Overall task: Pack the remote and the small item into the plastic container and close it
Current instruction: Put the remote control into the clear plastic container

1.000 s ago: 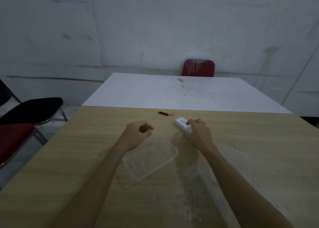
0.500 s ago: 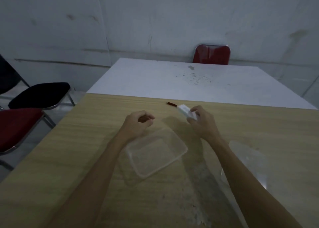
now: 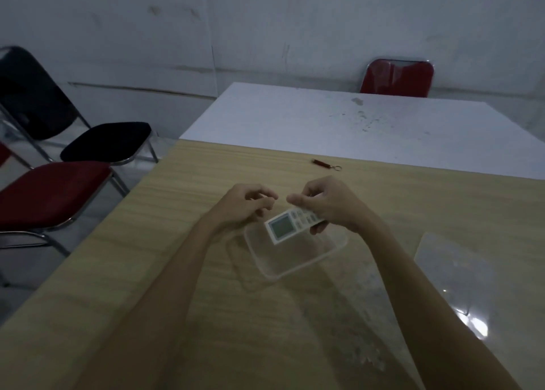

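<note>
My right hand (image 3: pixel 330 205) grips the button end of a white remote (image 3: pixel 284 226) with a small screen. It holds the remote tilted just above the far left part of the clear plastic container (image 3: pixel 300 261), which lies open on the wooden table (image 3: pixel 182 286). My left hand (image 3: pixel 246 205) hovers loosely curled beside the container's far left corner, holding nothing. A small dark red keychain item (image 3: pixel 321 163) lies farther back near the table's far edge. The clear lid (image 3: pixel 454 274) rests flat on the table to the right.
A white table (image 3: pixel 324 124) adjoins the far edge of the wooden one, with a red chair (image 3: pixel 396 78) behind it. A black chair (image 3: pixel 106 141) and a red chair (image 3: pixel 53 192) stand at the left.
My right hand has lifted the remote off the table and carried it nearer, over the container. The view has shifted left and downward.
</note>
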